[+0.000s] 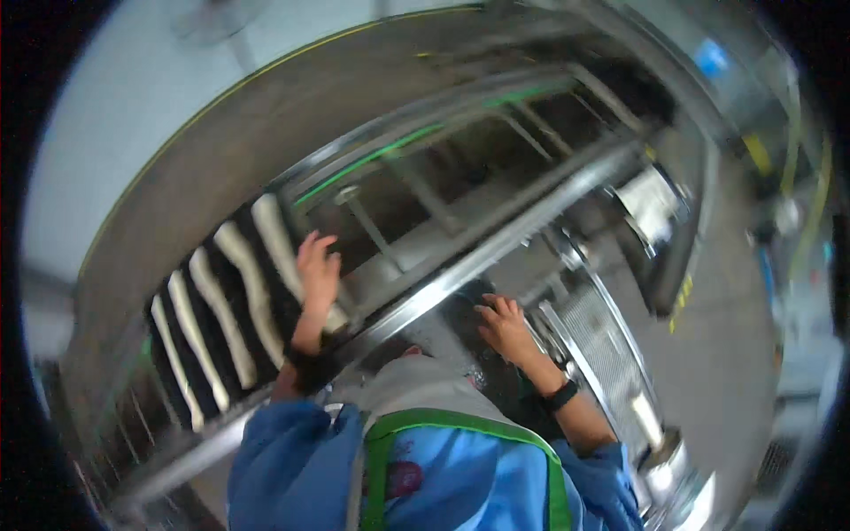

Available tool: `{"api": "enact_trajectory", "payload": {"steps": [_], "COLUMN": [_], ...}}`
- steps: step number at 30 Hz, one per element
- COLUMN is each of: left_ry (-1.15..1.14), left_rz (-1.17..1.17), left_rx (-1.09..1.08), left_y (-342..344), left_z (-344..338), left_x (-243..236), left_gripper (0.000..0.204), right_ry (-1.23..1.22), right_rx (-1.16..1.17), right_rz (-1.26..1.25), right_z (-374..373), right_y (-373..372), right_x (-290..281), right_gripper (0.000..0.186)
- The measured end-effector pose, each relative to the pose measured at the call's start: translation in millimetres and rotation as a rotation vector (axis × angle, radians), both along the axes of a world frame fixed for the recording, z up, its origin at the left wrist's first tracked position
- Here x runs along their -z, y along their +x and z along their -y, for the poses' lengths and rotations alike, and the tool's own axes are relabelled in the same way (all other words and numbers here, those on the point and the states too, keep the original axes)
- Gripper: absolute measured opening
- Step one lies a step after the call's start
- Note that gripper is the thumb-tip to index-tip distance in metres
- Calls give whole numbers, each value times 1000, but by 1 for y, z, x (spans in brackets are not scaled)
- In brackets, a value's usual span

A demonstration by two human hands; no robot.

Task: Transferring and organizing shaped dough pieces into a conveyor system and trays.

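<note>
While facing the steel rail [447,285], held both bare hands well apart from each other, with fingers loosely spread and seemingly clasping nothing. Had the left hand [319,274] reaching across to the far side of the rail, over the nearest pale strip [276,232], with fingertips pointing away; could not tell, through the blur, whether resting on it or only hovering. Held the right hand [506,334] on the near side of the rail, with fingers half bent beside a ribbed metal panel [602,327], perhaps out there for balance, without visible contact. Wore a dark wristband [560,396] on that arm. Saw five pale strips altogether, long and slightly wavy, beyond the rail toward its left end on a dark surface [241,317], set side by side crosswise to the rail with gaps between, likely spaced so as not to stick together. Farther right beyond the rail, saw an open frame with crossbars [423,193] and a green edging [367,162], probably built for bearing loads. On the near side of the rail, wore a pale apron [416,385] over blue sleeves [292,451], likely for shielding. Near the rail's right end, found a whitish object [649,205], too blurred to identify.
</note>
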State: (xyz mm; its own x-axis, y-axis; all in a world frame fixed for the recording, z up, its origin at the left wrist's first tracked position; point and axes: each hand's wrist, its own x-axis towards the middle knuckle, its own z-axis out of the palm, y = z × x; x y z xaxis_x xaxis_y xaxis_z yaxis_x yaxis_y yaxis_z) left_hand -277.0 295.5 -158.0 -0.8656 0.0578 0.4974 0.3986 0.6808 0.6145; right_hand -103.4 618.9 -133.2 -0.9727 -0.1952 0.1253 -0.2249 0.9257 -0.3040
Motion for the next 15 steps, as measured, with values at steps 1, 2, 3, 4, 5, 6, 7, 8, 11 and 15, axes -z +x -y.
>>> {"api": "enact_trajectory", "payload": {"steps": [1, 2, 3, 4, 5, 6, 7, 8, 11, 15], "left_ry": [34, 62, 40, 14, -2, 2, 6, 6, -26, -109], "left_rz": [10, 30, 18, 8, 1, 49, 104, 75, 162, 201], "left_rx": [38, 77, 158, 228, 306, 364, 421, 484, 607, 861], "left_y": [-4, -2, -4, -5, -3, -3, 0, -7, 17, 53], "left_z": [-11, -22, -34, -46, -58, -75, -96, -135, -208, -268], "left_x": [-15, -23, -23, -22, -19, -17, -13, -25, -34, -36], "left_gripper": [27, 26, 25, 24, 24, 23, 22, 22, 21, 20], "right_ry": [31, 23, 49, 66, 84, 61, 92, 133, 170, 347], "right_rx": [102, 207, 312, 405, 470, 557, 666, 751, 984, 1180], "right_rz": [30, 16, 51, 93, 102, 101, 146, 164, 196, 220], "right_z": [-15, -29, -43, -56, -67, -81, -99, -139, -208, -259], "right_y": [9, 23, 38, 54, 70, 87, 106, 106, 153, 204], "right_x": [4, 16, 29, 35, 34, 40, 53, 52, 68, 67], "right_gripper": [46, 46, 45, 45, 43, 43, 43, 43, 48, 49]}}
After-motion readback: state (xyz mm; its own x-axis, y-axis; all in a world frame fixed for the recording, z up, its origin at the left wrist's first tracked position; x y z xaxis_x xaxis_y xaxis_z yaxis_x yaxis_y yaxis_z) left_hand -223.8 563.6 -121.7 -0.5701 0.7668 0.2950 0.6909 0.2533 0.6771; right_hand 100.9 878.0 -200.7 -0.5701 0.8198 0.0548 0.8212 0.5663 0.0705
